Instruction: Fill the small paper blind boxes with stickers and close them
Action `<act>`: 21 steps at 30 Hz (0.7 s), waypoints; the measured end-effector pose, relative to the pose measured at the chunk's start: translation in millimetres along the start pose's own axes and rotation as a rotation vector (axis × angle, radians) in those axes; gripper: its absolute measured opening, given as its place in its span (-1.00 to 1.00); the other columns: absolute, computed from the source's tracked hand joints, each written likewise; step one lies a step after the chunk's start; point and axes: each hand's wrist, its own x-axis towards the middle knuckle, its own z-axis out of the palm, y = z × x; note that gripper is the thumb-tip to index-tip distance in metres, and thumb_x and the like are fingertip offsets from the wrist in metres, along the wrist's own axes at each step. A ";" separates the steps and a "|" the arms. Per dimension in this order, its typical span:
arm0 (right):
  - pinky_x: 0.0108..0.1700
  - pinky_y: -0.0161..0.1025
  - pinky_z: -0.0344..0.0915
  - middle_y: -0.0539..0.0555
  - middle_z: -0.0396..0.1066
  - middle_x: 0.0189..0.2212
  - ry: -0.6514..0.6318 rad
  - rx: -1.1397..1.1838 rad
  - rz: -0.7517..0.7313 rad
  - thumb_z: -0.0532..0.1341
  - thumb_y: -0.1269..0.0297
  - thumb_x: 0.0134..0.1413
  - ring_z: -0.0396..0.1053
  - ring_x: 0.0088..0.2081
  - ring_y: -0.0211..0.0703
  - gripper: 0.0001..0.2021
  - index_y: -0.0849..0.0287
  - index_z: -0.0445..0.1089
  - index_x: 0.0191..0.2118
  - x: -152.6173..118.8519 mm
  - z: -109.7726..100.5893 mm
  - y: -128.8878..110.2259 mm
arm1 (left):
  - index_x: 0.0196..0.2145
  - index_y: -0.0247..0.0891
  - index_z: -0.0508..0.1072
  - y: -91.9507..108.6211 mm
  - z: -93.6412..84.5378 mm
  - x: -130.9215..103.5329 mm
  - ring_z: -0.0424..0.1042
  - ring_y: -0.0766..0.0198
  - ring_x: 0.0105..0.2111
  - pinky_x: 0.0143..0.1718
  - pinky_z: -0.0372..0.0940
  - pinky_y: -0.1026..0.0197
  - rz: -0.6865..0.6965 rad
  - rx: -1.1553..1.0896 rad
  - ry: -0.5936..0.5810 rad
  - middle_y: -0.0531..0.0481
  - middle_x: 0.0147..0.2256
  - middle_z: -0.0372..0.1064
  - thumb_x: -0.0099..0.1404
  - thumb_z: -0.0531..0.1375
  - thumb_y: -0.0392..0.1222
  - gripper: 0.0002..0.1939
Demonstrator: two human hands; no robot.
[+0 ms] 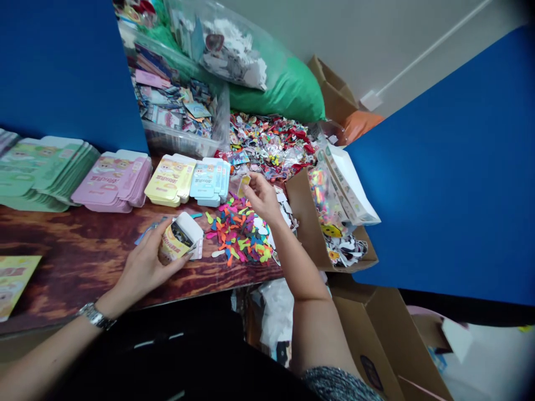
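Note:
My left hand (146,266) is wrapped round a small yellow carton (173,243) whose flap stands open, with dark and pale items showing inside. Pinched in the fingers of my right hand (261,196) is a small clear packet (243,185) with something yellowish in it. Below the right hand, a spread of colourful balloons (240,228) lies on the wooden table (83,239). Flat yellow cartons (170,181) and blue cartons (209,181) stand in stacks just behind the left hand.
Pink stacks (112,181) and green stacks (45,172) line the left. Behind are a clear bin of cards (184,139), a trinket heap (271,145) and a green bag (288,92). A cardboard box (307,217) stands at the right, with blue partitions on both sides.

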 end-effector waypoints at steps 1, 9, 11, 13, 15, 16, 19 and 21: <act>-0.13 -0.27 0.45 0.05 0.48 -0.18 0.007 0.064 -0.022 0.13 -0.02 0.39 0.47 -0.21 -0.23 -0.63 0.13 0.34 0.10 -6.9 4.4 -12.1 | 0.40 -0.14 0.14 1.6 -0.9 1.1 0.45 -0.21 0.17 0.17 0.40 -0.24 -0.006 0.002 0.003 -0.29 0.23 0.36 0.30 0.24 0.26 -0.15; -0.23 -0.28 0.52 0.04 0.45 -0.15 0.049 0.230 -0.058 0.20 0.09 0.39 0.46 -0.23 -0.26 -0.68 0.01 0.36 0.16 -53.0 52.9 -86.7 | 0.36 -0.20 0.19 11.2 -10.4 -0.1 0.39 -0.14 0.24 0.28 0.33 -0.16 -0.015 -0.023 0.032 -0.26 0.27 0.33 0.25 0.31 0.20 -0.15; -0.23 -0.28 0.53 0.05 0.45 -0.11 0.055 0.209 -0.097 0.20 0.12 0.39 0.48 -0.21 -0.26 -0.75 0.02 0.40 0.10 -61.0 66.1 -94.2 | 0.36 -0.21 0.19 12.3 -11.2 -2.5 0.38 -0.13 0.24 0.27 0.33 -0.15 -0.006 -0.025 0.049 -0.27 0.28 0.32 0.25 0.32 0.18 -0.15; -0.21 -0.27 0.54 0.07 0.45 -0.10 0.121 0.140 -0.138 0.22 0.15 0.38 0.49 -0.16 -0.23 -0.80 0.04 0.42 0.03 -66.4 77.1 -98.9 | 0.36 -0.23 0.18 13.3 -11.5 -4.6 0.40 -0.13 0.23 0.24 0.36 -0.14 0.002 -0.022 0.068 -0.28 0.26 0.33 0.25 0.32 0.18 -0.14; -0.14 -0.20 0.54 0.09 0.46 -0.13 0.196 0.029 -0.166 0.20 0.17 0.38 0.49 -0.12 -0.17 -0.84 0.07 0.42 -0.02 -69.1 85.3 -101.6 | 0.38 -0.25 0.16 14.2 -11.1 -6.3 0.41 -0.13 0.21 0.22 0.37 -0.14 0.009 -0.013 0.090 -0.30 0.24 0.34 0.25 0.33 0.18 -0.12; -0.09 -0.14 0.54 0.10 0.47 -0.16 0.209 -0.033 -0.178 0.18 0.19 0.39 0.49 -0.10 -0.14 -0.85 0.08 0.43 -0.05 -69.6 88.4 -102.1 | 0.38 -0.25 0.15 14.6 -10.7 -7.1 0.42 -0.13 0.20 0.21 0.38 -0.14 0.011 -0.010 0.104 -0.31 0.24 0.35 0.25 0.33 0.18 -0.11; 0.04 -0.01 0.47 0.12 0.51 -0.20 0.164 -0.190 -0.198 0.14 0.20 0.41 0.49 -0.07 -0.06 -0.84 0.07 0.45 -0.10 -69.6 96.4 -100.2 | 0.39 -0.26 0.13 16.2 -8.5 -9.0 0.42 -0.13 0.20 0.19 0.39 -0.13 0.007 -0.010 0.139 -0.33 0.23 0.34 0.26 0.34 0.16 -0.10; 0.08 0.03 0.43 0.11 0.53 -0.22 0.153 -0.253 -0.198 0.13 0.21 0.41 0.49 -0.08 -0.04 -0.83 0.06 0.47 -0.12 -69.0 102.0 -97.4 | 0.39 -0.26 0.12 17.8 -6.7 -10.2 0.42 -0.13 0.20 0.19 0.38 -0.12 -0.005 -0.013 0.154 -0.33 0.24 0.33 0.25 0.35 0.15 -0.09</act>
